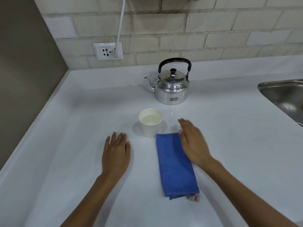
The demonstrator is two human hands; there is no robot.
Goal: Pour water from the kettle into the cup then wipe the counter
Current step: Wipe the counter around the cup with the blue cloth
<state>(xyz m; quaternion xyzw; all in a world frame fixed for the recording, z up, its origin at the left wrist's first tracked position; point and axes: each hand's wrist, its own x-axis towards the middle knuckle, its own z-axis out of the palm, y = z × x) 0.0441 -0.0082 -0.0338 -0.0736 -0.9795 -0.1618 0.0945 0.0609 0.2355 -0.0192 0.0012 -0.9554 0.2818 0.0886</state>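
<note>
The paper cup holds water and stands in front of the aluminium kettle, touching the far end of the folded blue cloth. Both hands are open and empty: the left hand lies flat left of the cup, and the right hand hovers over the cloth. Dragging the cloth could tip the light cup and spill water.

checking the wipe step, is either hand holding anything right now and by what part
Nothing is held. The left hand lies flat and open on the counter; the right hand is open over the blue cloth, not gripping it.
</note>
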